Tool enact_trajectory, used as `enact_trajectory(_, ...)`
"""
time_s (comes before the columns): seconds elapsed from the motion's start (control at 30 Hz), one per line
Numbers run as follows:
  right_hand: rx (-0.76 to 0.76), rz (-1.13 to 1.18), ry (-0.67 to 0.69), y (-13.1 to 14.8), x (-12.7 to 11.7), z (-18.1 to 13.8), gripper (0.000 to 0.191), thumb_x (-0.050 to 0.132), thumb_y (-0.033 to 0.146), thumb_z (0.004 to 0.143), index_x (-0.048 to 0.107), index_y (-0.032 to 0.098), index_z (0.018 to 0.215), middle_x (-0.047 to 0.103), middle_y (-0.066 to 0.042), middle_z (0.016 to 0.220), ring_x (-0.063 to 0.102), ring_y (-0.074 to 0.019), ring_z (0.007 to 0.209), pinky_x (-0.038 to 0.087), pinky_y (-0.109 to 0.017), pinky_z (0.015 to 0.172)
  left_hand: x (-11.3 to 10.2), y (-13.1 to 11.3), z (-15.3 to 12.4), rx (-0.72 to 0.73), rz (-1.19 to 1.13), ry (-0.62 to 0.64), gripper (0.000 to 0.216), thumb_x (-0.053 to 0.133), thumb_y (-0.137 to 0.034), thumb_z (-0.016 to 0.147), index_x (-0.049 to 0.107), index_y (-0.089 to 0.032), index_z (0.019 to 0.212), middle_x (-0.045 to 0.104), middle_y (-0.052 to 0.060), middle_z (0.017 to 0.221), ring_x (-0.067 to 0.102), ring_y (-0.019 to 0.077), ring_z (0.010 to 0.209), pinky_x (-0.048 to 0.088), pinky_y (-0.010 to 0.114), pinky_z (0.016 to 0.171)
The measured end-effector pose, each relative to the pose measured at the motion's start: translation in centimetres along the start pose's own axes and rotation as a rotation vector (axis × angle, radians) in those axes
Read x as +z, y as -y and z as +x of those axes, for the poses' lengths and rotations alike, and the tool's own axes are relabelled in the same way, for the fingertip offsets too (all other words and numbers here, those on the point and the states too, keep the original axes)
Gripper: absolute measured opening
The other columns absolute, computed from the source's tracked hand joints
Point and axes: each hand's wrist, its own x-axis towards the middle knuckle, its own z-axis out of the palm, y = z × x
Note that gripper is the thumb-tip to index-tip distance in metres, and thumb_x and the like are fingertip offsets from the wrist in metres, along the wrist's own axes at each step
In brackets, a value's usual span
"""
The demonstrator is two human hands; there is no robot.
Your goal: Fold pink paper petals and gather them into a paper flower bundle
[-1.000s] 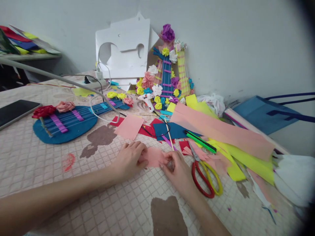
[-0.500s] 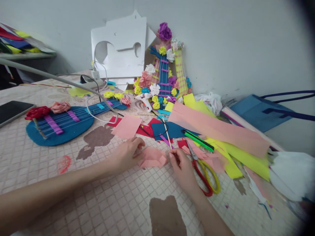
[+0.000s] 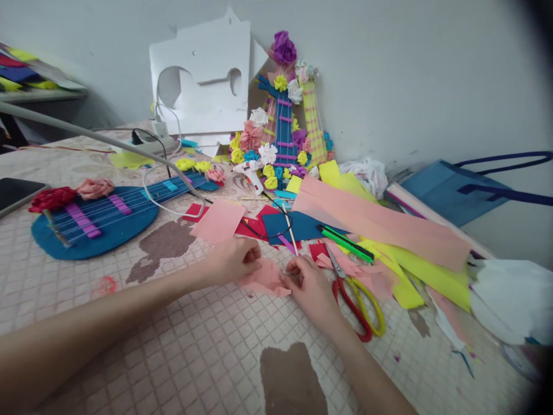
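1. Gray wall backs a worn, checked tablecloth strewn with colored craft scraps.
2. Crinkled pink paper lies on the cloth between a person's left hand and right hand, held apart.
3. Right fingertips pinch the paper's edge; left fingers meet the opposite edge, grip unclear.
4. Red-and-yellow scissors lie just beside the right hand.

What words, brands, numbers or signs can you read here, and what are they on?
None can be read.
Glue gun: small marks, too tiny and blurred to read.
Green cutter: no readable lettering.
Crumpled pink paper: no writing visible.
Dark phone screen, partly out of view: nothing readable.
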Motion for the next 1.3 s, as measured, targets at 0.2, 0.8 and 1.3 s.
enact_trajectory(0.2, -0.003, 0.159, -0.046, -0.1, -0.2, 0.1, 0.007, 0.052, 0.023, 0.083, 0.052, 0.02, 0.077, 0.056, -0.001, 0.078, 0.054, -0.0153, 0.069, 0.042, -0.027, 0.061, 0.0, -0.1, -0.1, -0.022, -0.074, -0.003, 0.008, 0.052, -0.022, 0.073, 0.057, -0.016, 0.07, 0.058, -0.001, 0.063, 0.05, 0.0122, 0.057, 0.034, 0.023, 0.051)
enact_trajectory(0.8, -0.027, 0.292, -0.175, 1.6, 0.2, -0.9, 0.004, 0.049, 0.019, 0.087, 0.053, 0.019, 0.088, 0.056, -0.002, 0.084, 0.053, -0.013, 0.068, 0.043, -0.024, 0.059, 0.2, -0.8, -1.0, -0.403, -0.978, 0.111, 0.031, 0.065, -0.037, 0.068, 0.042, -0.018, 0.076, 0.045, -0.006, 0.065, 0.046, 0.0066, 0.051, 0.039, 0.019, 0.046)
enact_trajectory(1.3, -0.199, 0.156, -0.025, 1.5, 0.2, -1.0, 0.022, 0.046, 0.007, 0.084, 0.059, 0.021, 0.094, 0.062, -0.005, 0.096, 0.055, -0.0199, 0.094, 0.045, -0.034, 0.083, -1.5, 1.1, -1.2, -0.018, -0.32, 0.152, 0.034, 0.048, -0.028, 0.082, 0.053, -0.021, 0.114, 0.057, 0.0, 0.079, 0.052, 0.0111, 0.062, 0.04, 0.02, 0.052)
